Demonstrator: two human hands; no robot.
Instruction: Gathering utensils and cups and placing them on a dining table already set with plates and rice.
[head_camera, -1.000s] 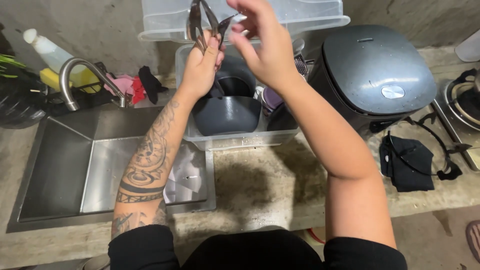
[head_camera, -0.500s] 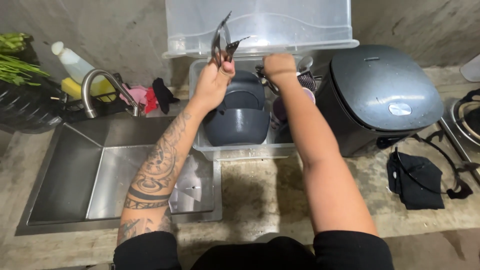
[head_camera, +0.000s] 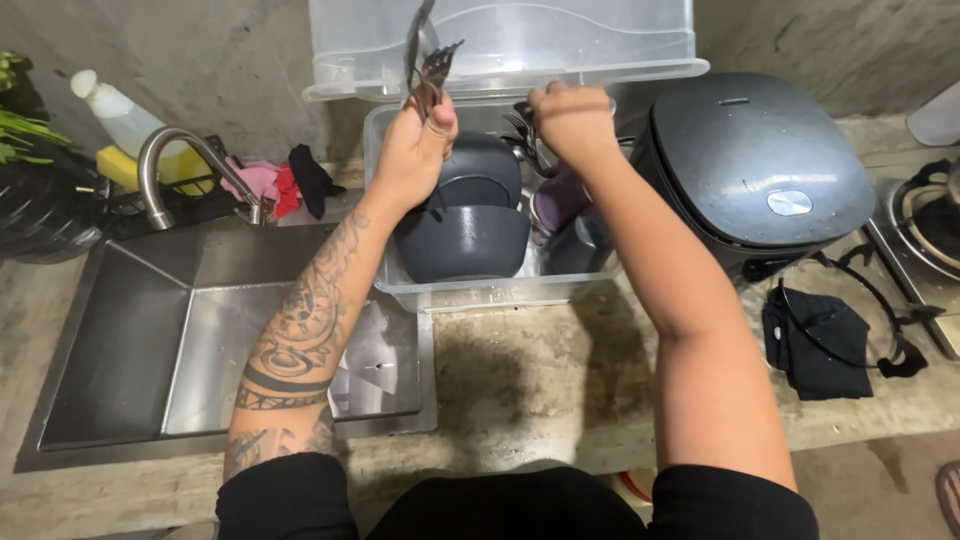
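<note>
Head view: left hand (head_camera: 418, 140) clenched on a bunch of forks (head_camera: 428, 60), raised over the clear dish bin (head_camera: 480, 290). Right hand (head_camera: 572, 120) fisted around utensils (head_camera: 525, 135) inside the bin, just beside the rice cooker (head_camera: 760, 160). Sink (head_camera: 130, 330) at left.

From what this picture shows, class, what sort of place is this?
Most likely a home kitchen worktop: a steel sink with a tap, a clear dish bin of bowls, and a rice cooker beside a gas hob.

Brushed-metal sink (head_camera: 130, 340); clear plastic bin (head_camera: 480, 290); shiny metal cutlery (head_camera: 425, 60); rough concrete counter (head_camera: 530, 370); glossy dark cooker (head_camera: 760, 160).
</note>
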